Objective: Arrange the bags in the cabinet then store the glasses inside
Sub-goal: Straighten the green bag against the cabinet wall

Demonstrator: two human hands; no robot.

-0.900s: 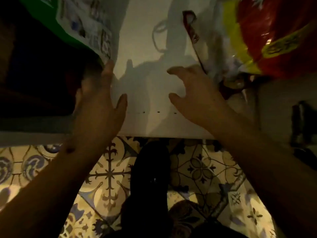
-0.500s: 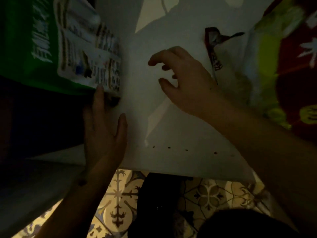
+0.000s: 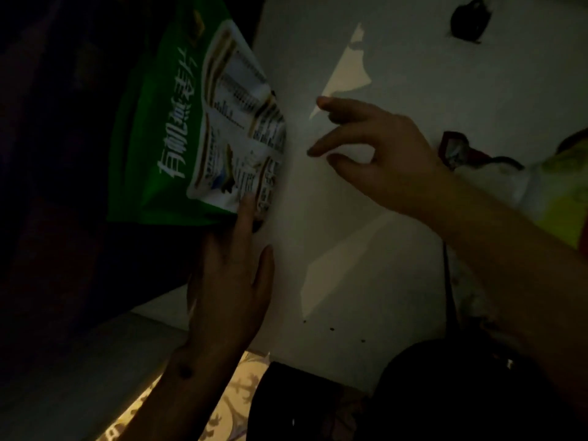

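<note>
A green bag with a white printed label stands at the left of the white cabinet shelf. My left hand lies flat on the shelf, its straight fingers touching the bag's lower right corner. My right hand hovers over the middle of the shelf with loosely spread fingers and holds nothing. At the right edge sits a yellow and white bag, with a dark red handle or strap next to it. No glasses are in view.
The cabinet interior is dim. A dark round hole shows in the back panel at the top right. The space left of the green bag is black. Patterned floor tiles and my dark-clothed legs lie below the shelf's front edge.
The view has moved deeper into the cabinet. My right hand has reached further in toward the left. My left hand has stayed against the green bag's corner.
</note>
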